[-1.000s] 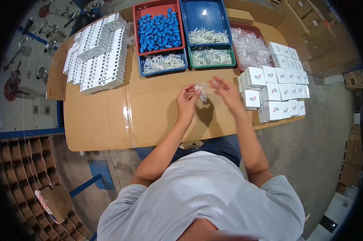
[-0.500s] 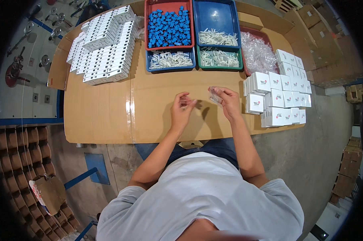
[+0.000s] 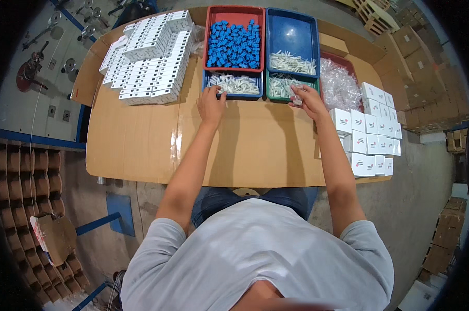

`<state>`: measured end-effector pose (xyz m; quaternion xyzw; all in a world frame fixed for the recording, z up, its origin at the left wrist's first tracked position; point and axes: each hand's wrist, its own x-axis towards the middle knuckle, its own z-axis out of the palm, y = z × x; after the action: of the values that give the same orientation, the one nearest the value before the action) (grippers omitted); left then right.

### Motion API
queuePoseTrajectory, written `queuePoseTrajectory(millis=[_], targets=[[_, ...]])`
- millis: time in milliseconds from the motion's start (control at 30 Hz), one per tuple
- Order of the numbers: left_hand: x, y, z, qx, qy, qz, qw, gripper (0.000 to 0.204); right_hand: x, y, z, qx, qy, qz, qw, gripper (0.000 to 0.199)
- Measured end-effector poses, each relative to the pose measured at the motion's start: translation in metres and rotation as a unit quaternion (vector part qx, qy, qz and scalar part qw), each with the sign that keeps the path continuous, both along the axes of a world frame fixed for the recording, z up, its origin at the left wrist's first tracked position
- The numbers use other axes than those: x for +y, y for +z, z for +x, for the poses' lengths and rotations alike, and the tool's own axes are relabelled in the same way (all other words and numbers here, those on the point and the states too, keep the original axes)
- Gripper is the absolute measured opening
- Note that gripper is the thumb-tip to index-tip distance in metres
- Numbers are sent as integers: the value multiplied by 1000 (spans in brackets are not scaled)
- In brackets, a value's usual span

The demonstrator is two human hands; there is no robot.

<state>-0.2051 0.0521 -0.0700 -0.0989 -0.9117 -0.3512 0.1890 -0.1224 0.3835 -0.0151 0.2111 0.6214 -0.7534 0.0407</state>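
Observation:
My left hand (image 3: pixel 212 107) reaches to the near left edge of the small blue tray (image 3: pixel 247 95). Its thumb and fingers are apart, beside the white plastic pieces (image 3: pixel 237 83) heaped there; the fingertips are partly hidden. In front of the green tray (image 3: pixel 279 99), which also has small white pieces (image 3: pixel 281 87) in it, my right hand (image 3: pixel 312 102) pinches a small clear plastic bag (image 3: pixel 296 96). Whether anything lies inside the bag is too small to make out.
Behind stand a red tray (image 3: pixel 209 46) of blue parts and a larger blue tray (image 3: pixel 291 33) with white sticks. Clear bags (image 3: pixel 338 83) fill another tray at right. White boxes (image 3: pixel 358 141) are stacked at far right, flat white cartons (image 3: pixel 154 62) at left.
Both hands have moved forward from above the bare cardboard to the small trays, my left also leftward. The clear bag has travelled along in my right hand. The whole view has shifted slightly.

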Motion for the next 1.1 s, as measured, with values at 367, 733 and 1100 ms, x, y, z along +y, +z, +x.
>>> queuePoseTrajectory(millis=[367, 733, 1100], targets=[[2, 7, -50, -14, -124, -51, 991, 14, 15, 19, -38, -142, 86, 148, 975, 37], [16, -3, -42, -34, -220, -100, 970, 16, 28, 6, -63, -141, 145, 230, 952, 24], [-12, -15, 14, 62, -146, 7, 987, 18, 9, 33, -88, -76, 210, 547, 807, 45]])
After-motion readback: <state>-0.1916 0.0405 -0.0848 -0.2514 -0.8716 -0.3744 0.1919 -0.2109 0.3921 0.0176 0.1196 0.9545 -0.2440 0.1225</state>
